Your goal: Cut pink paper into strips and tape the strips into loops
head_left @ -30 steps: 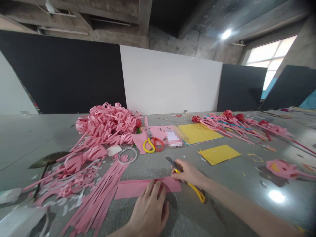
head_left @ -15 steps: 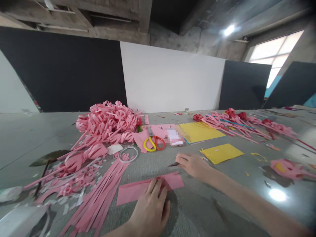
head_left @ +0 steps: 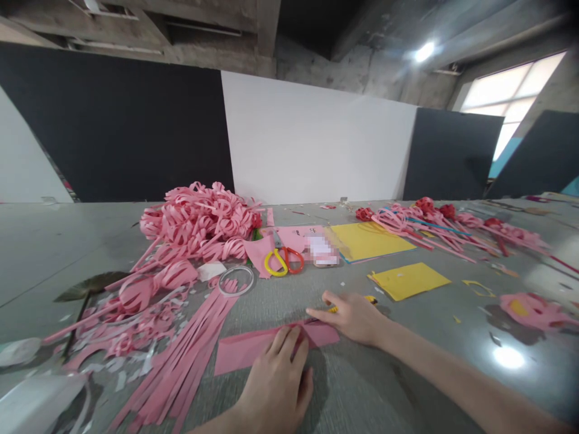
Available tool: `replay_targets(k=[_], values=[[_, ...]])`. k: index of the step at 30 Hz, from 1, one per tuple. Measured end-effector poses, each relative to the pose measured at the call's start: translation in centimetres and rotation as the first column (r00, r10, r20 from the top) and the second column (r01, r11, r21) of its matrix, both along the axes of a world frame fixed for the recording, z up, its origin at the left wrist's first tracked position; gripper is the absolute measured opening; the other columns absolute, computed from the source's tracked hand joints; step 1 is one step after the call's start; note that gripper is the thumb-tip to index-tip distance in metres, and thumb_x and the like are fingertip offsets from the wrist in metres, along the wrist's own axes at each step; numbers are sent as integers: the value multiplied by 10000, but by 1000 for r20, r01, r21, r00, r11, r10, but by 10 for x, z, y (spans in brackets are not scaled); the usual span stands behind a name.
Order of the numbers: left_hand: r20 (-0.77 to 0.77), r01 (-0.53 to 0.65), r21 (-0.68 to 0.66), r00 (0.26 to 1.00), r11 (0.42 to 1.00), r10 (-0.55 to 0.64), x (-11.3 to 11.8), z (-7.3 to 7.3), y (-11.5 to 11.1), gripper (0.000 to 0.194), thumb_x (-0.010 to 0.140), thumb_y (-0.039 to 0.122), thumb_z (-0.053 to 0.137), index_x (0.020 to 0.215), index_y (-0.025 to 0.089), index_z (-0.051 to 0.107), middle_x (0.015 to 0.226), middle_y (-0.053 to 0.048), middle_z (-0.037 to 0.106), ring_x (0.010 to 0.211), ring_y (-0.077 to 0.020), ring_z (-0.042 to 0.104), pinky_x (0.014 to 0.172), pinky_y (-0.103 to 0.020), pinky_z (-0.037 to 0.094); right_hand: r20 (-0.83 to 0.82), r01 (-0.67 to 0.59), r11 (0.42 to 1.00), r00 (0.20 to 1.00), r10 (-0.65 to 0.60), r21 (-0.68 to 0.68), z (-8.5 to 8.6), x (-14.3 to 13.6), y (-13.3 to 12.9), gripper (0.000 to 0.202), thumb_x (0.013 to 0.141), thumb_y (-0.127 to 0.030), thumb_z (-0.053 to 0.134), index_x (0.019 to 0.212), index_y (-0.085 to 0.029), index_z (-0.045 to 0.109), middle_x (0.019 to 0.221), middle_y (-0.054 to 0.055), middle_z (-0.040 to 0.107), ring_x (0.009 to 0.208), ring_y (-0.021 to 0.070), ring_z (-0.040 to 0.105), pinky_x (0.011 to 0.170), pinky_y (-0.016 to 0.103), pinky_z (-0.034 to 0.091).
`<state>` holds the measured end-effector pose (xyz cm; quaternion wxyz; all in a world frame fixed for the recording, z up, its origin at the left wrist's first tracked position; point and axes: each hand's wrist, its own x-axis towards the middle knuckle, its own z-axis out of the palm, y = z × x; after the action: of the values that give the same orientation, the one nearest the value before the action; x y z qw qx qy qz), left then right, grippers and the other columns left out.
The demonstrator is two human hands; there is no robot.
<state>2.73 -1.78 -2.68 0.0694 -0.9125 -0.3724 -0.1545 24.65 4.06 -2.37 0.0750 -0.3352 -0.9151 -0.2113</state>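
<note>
A folded pink paper strip (head_left: 239, 351) lies flat on the grey table. My left hand (head_left: 278, 377) presses down on its middle with the fingers laid across it. My right hand (head_left: 353, 316) is closed round a yellow-handled cutter (head_left: 371, 299), its index finger stretched toward the strip's upper edge. The dark blade end is at that edge, just right of my left fingers, and partly hard to make out. Cut pink strips (head_left: 194, 355) fan out to the left, with a roll of tape (head_left: 236, 281) resting over their top end.
Scissors (head_left: 284, 263) and a phone (head_left: 322, 250) lie behind the hands. Yellow sheets (head_left: 409, 281) are at the right. A heap of curled pink paper (head_left: 199, 220) stands at the back left, and paper flowers (head_left: 425, 211) lie at the back right.
My right hand has moved down and nearer to me, bringing the cutter to the strip's upper edge, with its index finger now stretched out. My left hand has stayed on the strip.
</note>
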Motion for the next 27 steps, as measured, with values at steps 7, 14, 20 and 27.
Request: replay_targets(k=[7,14,20,27], values=[[5,11,18,1000,1000,-11,-1,-2,0,358,762,202,438,1103,125,516,1165,-129,534,1098,-281,458,863,-404,455,0,-21,1000,1000,21,-10,1,-2,-2,382,865,-183,363,1216,-315,435,925,68,521,635,118,524,534,232,384],[-18,6,13,1000,1000,-5,1,-1,-1,369,750,183,429,1098,103,521,1156,-157,534,1088,-277,467,852,-397,460,33,20,999,999,-19,-40,8,-3,-3,366,878,-213,354,1205,-360,430,979,58,523,533,80,489,457,204,314],[-9,-28,-62,1000,998,28,1,-2,-1,391,724,173,440,1107,129,507,1189,-139,509,1112,-278,441,851,-401,457,29,45,998,999,-43,-54,9,1,-3,364,863,-213,377,1182,-372,453,979,44,510,517,65,485,461,198,298],[-18,-22,-122,1000,992,20,1,0,-1,417,717,143,419,1124,108,498,1209,-155,486,1130,-293,417,868,-415,440,21,36,998,999,-35,-55,9,4,-3,363,853,-217,403,1179,-367,455,954,34,516,516,62,482,460,201,269]])
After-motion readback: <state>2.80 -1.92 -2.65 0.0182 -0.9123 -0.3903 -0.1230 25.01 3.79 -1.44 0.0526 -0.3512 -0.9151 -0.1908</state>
